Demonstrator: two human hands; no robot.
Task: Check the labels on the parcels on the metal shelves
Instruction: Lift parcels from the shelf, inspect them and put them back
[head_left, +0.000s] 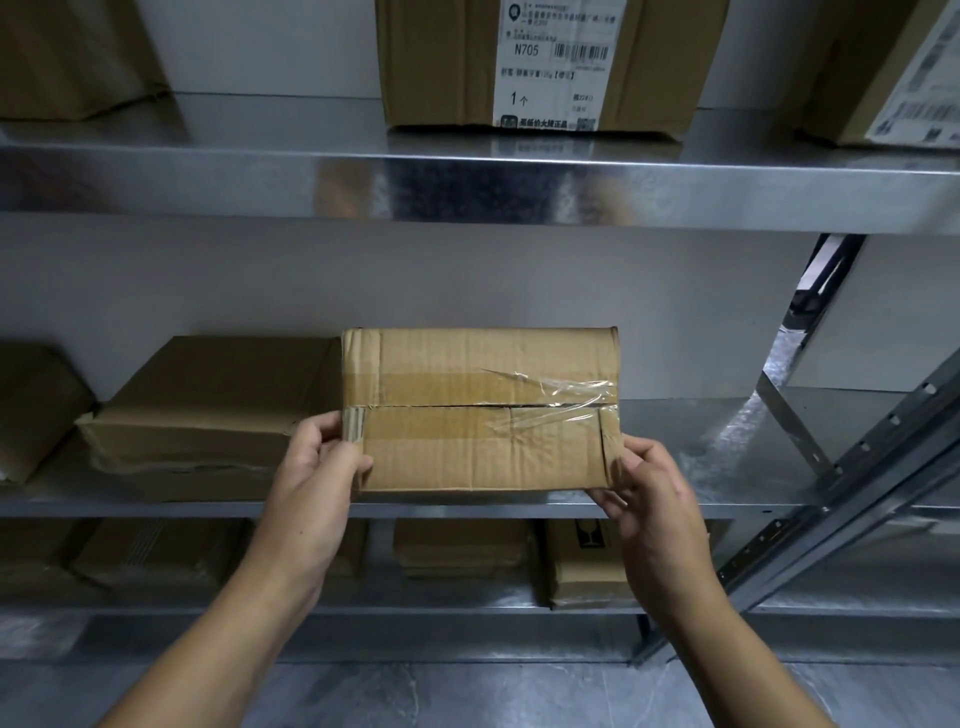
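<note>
Two bare forearms reach up from the bottom of the view over a grey mottled floor (467, 691). The left hand (317, 467) grips the left end of a brown cardboard parcel with wrinkled clear tape along its flap seam (483, 410), with the thumb laid on the front face and the fingers curled round behind. The right hand (654, 499) holds the lower right corner, thumb pressed against the taped edge and fingers tucked under and behind.

That parcel stands on its long edge at the front lip of the middle metal shelf (701, 441), seam side toward the person. Whether it rests on the shelf or is held just clear, I cannot tell.

Just left of it, touching or nearly so, lies a flat wide brown cardboard parcel (208, 410), and further left a smaller brown box (31, 405). Below, on the lower shelf, sit several more brown cartons (462, 545). A slotted steel upright (831, 493) slants down the right side.

Above, on the shiny upper metal shelf (519, 192), stands a tall brown carton (441, 62) with a white shipping label reading N705 (550, 62). Another labelled carton (857, 67) stands at the right edge and a plain one (67, 52) at the left.
</note>
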